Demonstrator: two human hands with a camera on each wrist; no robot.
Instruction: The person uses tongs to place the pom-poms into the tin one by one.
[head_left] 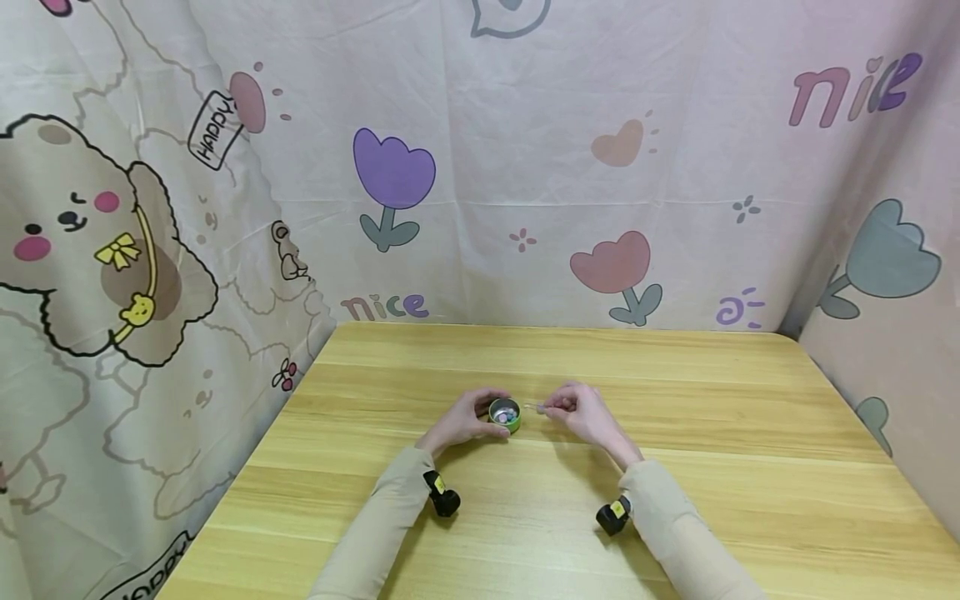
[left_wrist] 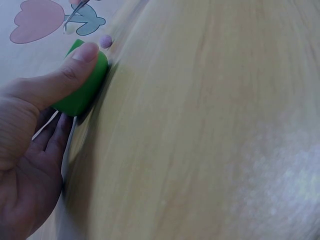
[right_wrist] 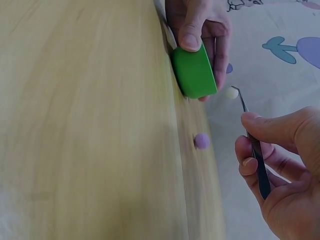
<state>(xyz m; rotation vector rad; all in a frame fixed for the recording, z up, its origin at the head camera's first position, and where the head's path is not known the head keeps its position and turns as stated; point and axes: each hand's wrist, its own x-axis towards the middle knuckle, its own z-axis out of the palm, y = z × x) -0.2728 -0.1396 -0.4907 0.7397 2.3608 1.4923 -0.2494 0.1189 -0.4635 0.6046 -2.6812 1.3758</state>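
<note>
A small round green tin (head_left: 512, 429), its top uncovered, has several pale and coloured little balls (head_left: 504, 415) inside. My left hand (head_left: 471, 417) grips its side, the thumb (left_wrist: 75, 72) across the green wall and the other fingers around the far side. To the right, my right hand (head_left: 583, 412) pinches a pair of dark metal tweezers (right_wrist: 260, 167) with a bent tip. Right at that tip is a whitish ball (right_wrist: 231, 93), above the table and beside the tin's rim. A purple ball (right_wrist: 202, 140) lies on the table near the tin.
The wood-grain table (head_left: 712, 400) extends on both sides of the hands. A printed curtain (head_left: 510, 267) hangs along its back and sides. Each sleeved wrist wears a black camera, one on the left (head_left: 444, 498) and one on the right (head_left: 613, 517).
</note>
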